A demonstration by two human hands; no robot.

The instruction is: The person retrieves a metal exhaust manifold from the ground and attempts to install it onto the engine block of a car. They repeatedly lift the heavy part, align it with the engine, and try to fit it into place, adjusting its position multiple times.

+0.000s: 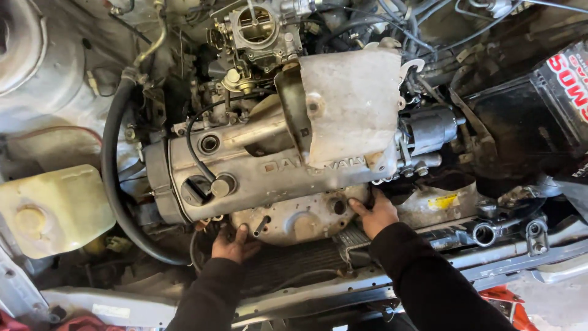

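Two hands low in the middle of the head view | left hand point(234, 247) spread flat under the dirty metal shield point(300, 217) | right hand point(375, 213) open, fingers pressed on the shield's right edge | shield sits below the long engine cover point(257, 171), center | black hose point(113, 184) curves at left | pale tank point(52, 208) far left

The engine cover point(269, 178) is dull, grimy cast metal. The heat shield point(349, 104) is matt, stained sheet metal. The hose point(113, 178) is matt black rubber. The tank point(52, 208) is yellowed plastic.
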